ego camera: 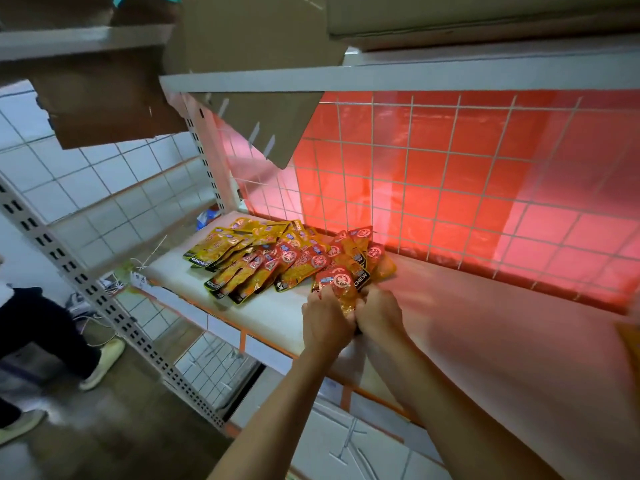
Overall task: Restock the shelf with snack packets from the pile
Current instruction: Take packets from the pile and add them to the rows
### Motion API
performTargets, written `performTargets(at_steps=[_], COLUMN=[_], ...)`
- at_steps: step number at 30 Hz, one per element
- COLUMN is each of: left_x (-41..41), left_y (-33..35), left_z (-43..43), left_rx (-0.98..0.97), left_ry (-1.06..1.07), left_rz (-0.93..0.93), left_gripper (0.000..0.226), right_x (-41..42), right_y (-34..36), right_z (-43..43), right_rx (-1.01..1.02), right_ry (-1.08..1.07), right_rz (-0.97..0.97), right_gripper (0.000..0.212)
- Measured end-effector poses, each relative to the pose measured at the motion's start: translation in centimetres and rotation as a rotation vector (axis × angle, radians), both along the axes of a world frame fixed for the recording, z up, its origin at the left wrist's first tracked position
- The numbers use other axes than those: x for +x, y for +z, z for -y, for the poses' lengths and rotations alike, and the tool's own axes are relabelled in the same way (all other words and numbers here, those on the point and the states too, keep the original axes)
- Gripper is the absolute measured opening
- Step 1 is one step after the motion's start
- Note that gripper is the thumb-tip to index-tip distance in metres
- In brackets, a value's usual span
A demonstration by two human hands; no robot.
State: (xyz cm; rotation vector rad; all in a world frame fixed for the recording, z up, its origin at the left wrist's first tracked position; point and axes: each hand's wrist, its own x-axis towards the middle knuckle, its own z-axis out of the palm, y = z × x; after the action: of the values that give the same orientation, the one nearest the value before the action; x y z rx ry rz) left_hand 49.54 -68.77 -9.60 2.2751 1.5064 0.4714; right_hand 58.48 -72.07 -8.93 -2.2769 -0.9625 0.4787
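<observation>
OK, grip L: left hand (327, 322) has its fingers curled round the near end of a glossy red-orange foil snack packet (343, 289), back of the hand up.
Grip R: right hand (379, 315) is clamped on the same packet from the other side, the two hands pressed side by side.
Held packet: crinkled foil with a round red emblem and a small blue badge. Its far end touches the right end of the row. One packet or a few stacked, cannot tell.
Row: row of glossy yellow-and-red foil snack packets (263, 258), overlapped like fanned cards and running from back left to front right. Each near edge has a black band with white lettering. The left ones read yellow, the right ones redder in the glow.
Shelf: white flat shelf board (277, 317) with an orange front rail (242, 336) under its edge. The right part is tinted pink.
Back: white wire grid panel (408, 188) in front of a glowing red backing sheet (519, 150).
Above: white metal upper shelf (415, 77), with a brown cardboard flap (263, 123) hanging over the back-left corner.
Corner: small blue packet (207, 216) beyond the row, partly hidden.
Frame: white perforated metal upright (104, 299) to the left.
Below: white flat boxes (346, 445) on the lower level.
Floor: brown floor (104, 427). Another person's dark trouser leg (34, 327) and pale shoe (104, 363) are at the left.
</observation>
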Motion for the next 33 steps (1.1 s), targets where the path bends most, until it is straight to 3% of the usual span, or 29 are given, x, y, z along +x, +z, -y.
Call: performTargets(at_steps=[8, 14, 17, 22, 27, 33], left_x=[2.8, 6.2, 8.1, 12.3, 17.2, 21.9], left_y=[1.5, 2.5, 2.8, 3.5, 4.0, 4.7], left_z=[2.7, 5.5, 8.0, 12.6, 18.5, 25.6], left_rx=[-0.103, -0.253, -0.348, -0.529, -0.674, -0.727], left_ry=[-0.026, -0.029, -0.040, -0.107, -0.209, -0.331], left_rz=[0.313, 0.533, 0.651, 0.753, 0.883, 0.892], left_gripper=[0.072, 0.047, 0.039, 0.056, 0.044, 0.038], right_x=[2.8, 6.2, 8.6, 12.6, 16.7, 21.1], right_y=[0.0, 0.2, 0.6, 1.3, 1.8, 2.3], right_z=[3.6, 7.9, 10.8, 16.9, 23.8, 31.7], right_rx=[0.088, 0.323, 0.414, 0.540, 0.553, 0.514], right_ry=[-0.051, -0.132, -0.207, -0.327, -0.462, -0.564], right_rz=[-0.298, -0.443, -0.423, -0.310, -0.172, -0.089], right_gripper=[0.018, 0.012, 0.019, 0.010, 0.014, 0.024])
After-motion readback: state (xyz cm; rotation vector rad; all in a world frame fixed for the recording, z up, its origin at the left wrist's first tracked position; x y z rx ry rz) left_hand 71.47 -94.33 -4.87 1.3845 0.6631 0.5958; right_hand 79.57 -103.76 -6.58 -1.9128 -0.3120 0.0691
